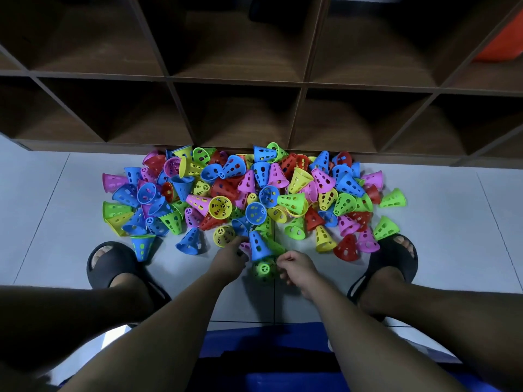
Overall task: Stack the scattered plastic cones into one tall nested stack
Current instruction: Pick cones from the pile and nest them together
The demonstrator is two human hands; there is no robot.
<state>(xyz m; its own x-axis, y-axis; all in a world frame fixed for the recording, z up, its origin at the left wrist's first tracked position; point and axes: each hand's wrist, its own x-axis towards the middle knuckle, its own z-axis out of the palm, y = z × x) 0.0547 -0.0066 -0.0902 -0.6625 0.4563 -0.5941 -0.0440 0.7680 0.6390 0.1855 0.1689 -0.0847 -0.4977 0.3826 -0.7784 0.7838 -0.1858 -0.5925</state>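
Observation:
A big pile of perforated plastic cones in blue, green, yellow, pink and red lies scattered on the pale tiled floor in front of a shelf unit. Close to me, a blue cone stands tilted between my hands. My left hand curls its fingers against the cone's lower left side. Just below it is a blurred green cone, its narrow end facing me. My right hand pinches that cone's right edge with thumb and fingers. A second green cone lies behind the blue one, partly hidden.
A dark wooden cubby shelf rises right behind the pile. My feet in black slides flank the near cones. A blue seat is under me. An orange object sits in an upper right cubby.

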